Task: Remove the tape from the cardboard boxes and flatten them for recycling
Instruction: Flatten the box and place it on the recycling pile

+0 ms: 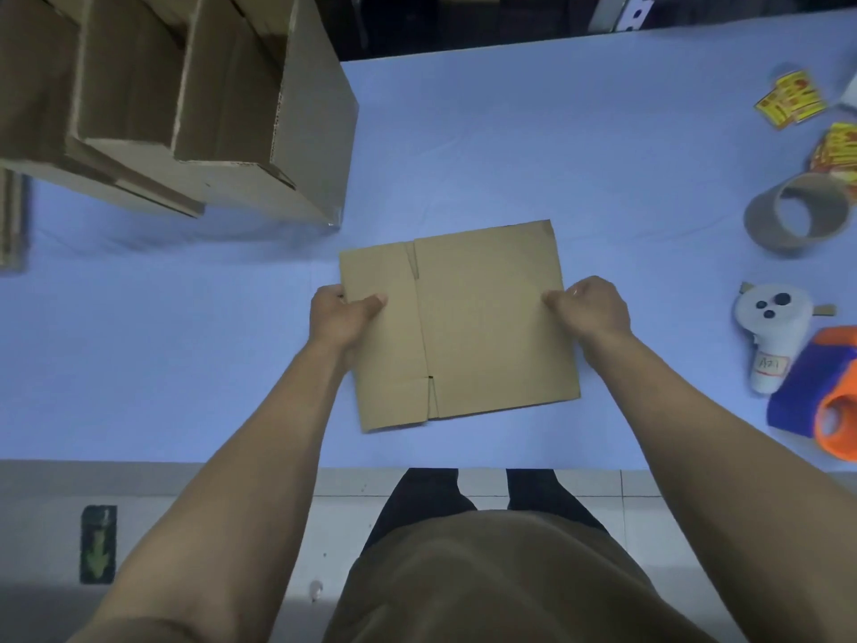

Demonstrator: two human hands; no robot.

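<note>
A flattened brown cardboard box (482,317) lies in the middle of the blue table (510,146), its flaps folded flat. My left hand (341,313) grips its left edge, thumb on top and fingers underneath. On the opposite side my right hand (591,308) grips the right edge the same way. Several open cardboard boxes (222,109) stand upright at the table's back left, one inside or against another.
At the right edge lie a brown tape roll (797,218), a white controller (772,334), an orange and blue tape dispenser (825,396) and yellow sticker packs (790,99). Flat cardboard (11,220) rests at the far left. The table's near edge runs just below the box.
</note>
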